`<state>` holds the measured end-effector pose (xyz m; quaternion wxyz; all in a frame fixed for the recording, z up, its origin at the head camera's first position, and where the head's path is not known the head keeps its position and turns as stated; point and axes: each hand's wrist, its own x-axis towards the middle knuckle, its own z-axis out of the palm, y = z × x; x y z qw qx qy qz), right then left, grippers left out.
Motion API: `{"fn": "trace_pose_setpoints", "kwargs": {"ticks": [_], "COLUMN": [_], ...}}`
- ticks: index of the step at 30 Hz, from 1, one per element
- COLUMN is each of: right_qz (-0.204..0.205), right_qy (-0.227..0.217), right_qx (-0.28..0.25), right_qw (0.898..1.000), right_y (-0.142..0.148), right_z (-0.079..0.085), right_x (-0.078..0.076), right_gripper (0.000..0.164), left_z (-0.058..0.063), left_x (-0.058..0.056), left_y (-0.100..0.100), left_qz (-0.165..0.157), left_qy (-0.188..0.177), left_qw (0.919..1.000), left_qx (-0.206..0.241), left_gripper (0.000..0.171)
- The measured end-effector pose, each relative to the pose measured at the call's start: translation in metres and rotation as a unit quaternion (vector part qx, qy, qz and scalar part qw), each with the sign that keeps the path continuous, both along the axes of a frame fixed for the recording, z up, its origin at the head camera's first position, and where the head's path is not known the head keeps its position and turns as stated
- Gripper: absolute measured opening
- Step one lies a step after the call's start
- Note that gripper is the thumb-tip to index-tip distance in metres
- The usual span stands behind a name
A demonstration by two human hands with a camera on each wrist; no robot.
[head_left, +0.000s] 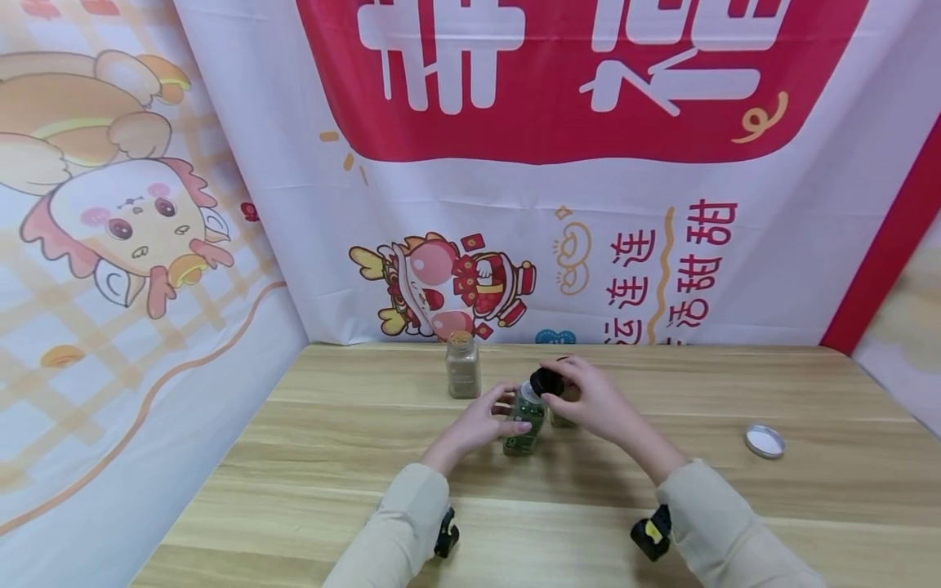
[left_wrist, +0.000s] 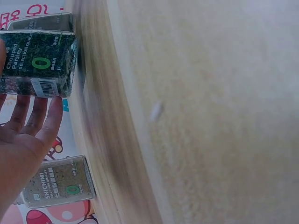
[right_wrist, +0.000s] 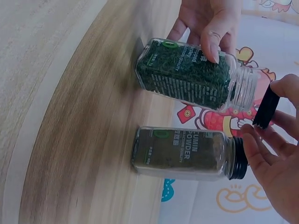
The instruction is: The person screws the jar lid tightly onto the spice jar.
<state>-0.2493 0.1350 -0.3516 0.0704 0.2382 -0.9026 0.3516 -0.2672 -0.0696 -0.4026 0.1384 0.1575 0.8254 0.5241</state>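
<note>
My left hand holds a clear glass jar of chopped parsley, its thumb and fingers around the sides. The jar leans a little, and its threaded glass neck is bare. Between the thumb and fingers of my right hand is a black screw cap, just off the jar's mouth. Behind the parsley jar, partly hidden in the head view, stands a cumin powder jar with its black cap on. A shichimi jar stands to the left of my left hand, with no black cap showing on it.
A round, silver-rimmed lid with a white inside lies on the right of the wooden table. A printed cloth hangs behind the table's far edge, and another patterned cloth covers the left side.
</note>
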Motion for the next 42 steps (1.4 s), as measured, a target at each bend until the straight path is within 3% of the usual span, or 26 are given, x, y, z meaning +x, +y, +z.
{"fn": "trace_pose_setpoints", "kwargs": {"ticks": [19,27,42], "right_qz": [0.020,0.036,0.021], "right_qy": [-0.031,-0.016,-0.011], "right_qx": [0.025,0.020,0.030], "right_qw": [0.999,0.999,0.999], "right_y": [-0.011,-0.011,-0.014], "right_z": [-0.003,-0.005,-0.005], "right_x": [-0.001,-0.003,-0.005], "right_gripper": [0.045,0.044,0.041], "left_z": [0.000,-0.001,0.000], "left_x": [0.004,0.001,0.001], "left_y": [-0.001,0.000,0.000], "left_qz": [0.001,0.006,0.008], "left_qy": [0.000,-0.003,-0.007], "left_qw": [1.0000,1.0000,0.9999], "left_qx": [-0.004,-0.007,-0.010], "left_gripper": [0.061,0.060,0.059]}}
